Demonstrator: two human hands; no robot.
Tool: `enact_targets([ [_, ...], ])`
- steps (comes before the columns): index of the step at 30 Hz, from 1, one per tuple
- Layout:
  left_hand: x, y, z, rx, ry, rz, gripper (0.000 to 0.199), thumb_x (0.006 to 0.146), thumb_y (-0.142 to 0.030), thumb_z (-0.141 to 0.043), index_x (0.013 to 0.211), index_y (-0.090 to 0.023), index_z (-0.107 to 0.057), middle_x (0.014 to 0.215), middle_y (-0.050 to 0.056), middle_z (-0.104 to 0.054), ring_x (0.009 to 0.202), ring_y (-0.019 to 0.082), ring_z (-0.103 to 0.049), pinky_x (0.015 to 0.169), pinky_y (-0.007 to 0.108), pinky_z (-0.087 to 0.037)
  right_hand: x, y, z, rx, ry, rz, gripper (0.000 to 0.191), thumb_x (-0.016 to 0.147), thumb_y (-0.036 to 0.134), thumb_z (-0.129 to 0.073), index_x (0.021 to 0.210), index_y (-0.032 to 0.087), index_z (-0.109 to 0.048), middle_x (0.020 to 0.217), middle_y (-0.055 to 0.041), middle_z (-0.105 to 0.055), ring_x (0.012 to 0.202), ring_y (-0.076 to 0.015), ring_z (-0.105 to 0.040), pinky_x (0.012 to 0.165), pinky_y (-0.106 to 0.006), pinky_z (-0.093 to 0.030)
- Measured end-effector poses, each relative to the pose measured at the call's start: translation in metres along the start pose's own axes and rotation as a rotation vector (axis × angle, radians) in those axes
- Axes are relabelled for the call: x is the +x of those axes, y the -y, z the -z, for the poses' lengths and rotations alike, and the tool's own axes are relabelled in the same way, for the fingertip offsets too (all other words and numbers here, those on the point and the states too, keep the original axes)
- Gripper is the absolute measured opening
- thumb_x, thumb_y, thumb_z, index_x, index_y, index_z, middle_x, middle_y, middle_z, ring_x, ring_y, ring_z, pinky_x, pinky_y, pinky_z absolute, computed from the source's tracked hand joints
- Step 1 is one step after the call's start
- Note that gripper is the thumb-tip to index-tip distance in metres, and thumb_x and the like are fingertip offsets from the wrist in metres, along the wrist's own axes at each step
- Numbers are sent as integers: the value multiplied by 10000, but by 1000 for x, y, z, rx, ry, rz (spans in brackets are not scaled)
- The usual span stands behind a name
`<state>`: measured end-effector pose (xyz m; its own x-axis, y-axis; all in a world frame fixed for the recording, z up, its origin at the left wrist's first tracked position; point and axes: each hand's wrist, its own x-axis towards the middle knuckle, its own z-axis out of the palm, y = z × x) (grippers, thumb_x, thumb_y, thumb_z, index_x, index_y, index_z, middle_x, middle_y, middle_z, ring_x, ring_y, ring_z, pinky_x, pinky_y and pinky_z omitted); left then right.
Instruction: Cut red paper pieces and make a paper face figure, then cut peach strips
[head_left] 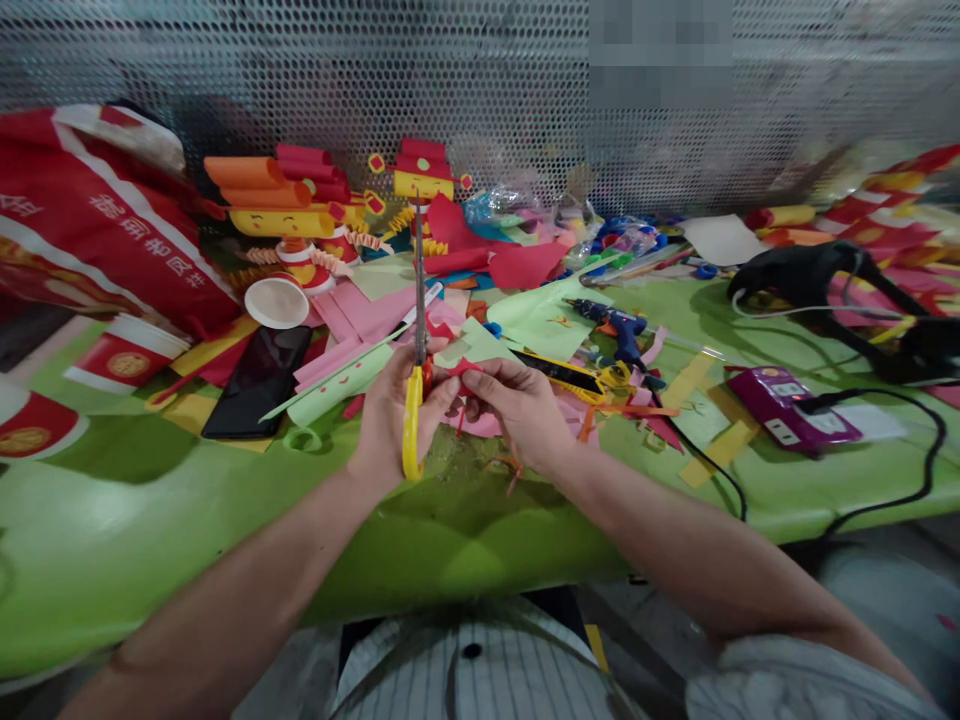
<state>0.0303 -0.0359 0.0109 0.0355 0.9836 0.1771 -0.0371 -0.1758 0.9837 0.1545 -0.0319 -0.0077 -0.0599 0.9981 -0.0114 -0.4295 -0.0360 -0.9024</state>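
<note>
My left hand [384, 415] is closed around a pair of scissors [413, 425] with yellow handles, its blades pointing up and away from me. The thumb of that hand also meets a small piece of red paper [466, 367]. On the other side, my right hand [531, 408] pinches the same red paper between thumb and fingers. Both hands are close together above the near part of the table, over pink paper and thin scraps. Just beyond the right hand lies a yellow and black box cutter [566, 374]. Part of the red paper is hidden by my fingers.
On the green table [150, 540] lie a black phone [259, 382], paper cups [127, 355], a blue glue gun [619, 325] and a purple power strip [791, 408] with a black cable. Paper figures [281, 215] stand behind, near a red bag [112, 215] and a perforated metal panel [480, 90].
</note>
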Motion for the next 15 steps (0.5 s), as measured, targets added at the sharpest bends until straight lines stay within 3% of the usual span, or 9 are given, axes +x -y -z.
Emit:
enact_targets([
  [3, 3, 2, 5, 73, 1, 25, 275, 662, -233, -675, 927, -191, -616, 628, -50, -545, 506, 82, -519, 501, 215, -462, 4, 3, 5, -12, -58, 41, 260, 545, 408, -769, 617, 192, -644, 497, 52, -581, 410, -64, -477, 414, -212, -398],
  [6, 7, 7, 14, 210, -2, -9, 126, 615, -192, -693, 717, -189, -619, 561, -48, -524, 498, 93, -489, 453, 205, -403, 11, 10, 12, -17, -116, 101, 256, 547, 416, -759, 612, 199, -641, 518, 50, -587, 411, -63, -470, 410, -218, -395],
  [9, 12, 14, 17, 166, 60, 62, 89, 624, -186, -682, 640, -204, -596, 491, -47, -484, 427, 101, -456, 388, 223, -358, 16, 16, 17, -38, -164, 165, 236, 553, 403, -750, 610, 205, -634, 529, 49, -582, 419, -64, -471, 414, -222, -402],
  [15, 18, 22, 10, -23, 147, 297, 280, 793, -435, -549, 599, -235, -520, 413, -58, -371, 296, 94, -338, 300, 240, -312, 18, 21, 24, -68, -168, 248, 164, 636, 353, -710, 617, 206, -642, 533, 41, -581, 424, -62, -476, 416, -218, -384],
])
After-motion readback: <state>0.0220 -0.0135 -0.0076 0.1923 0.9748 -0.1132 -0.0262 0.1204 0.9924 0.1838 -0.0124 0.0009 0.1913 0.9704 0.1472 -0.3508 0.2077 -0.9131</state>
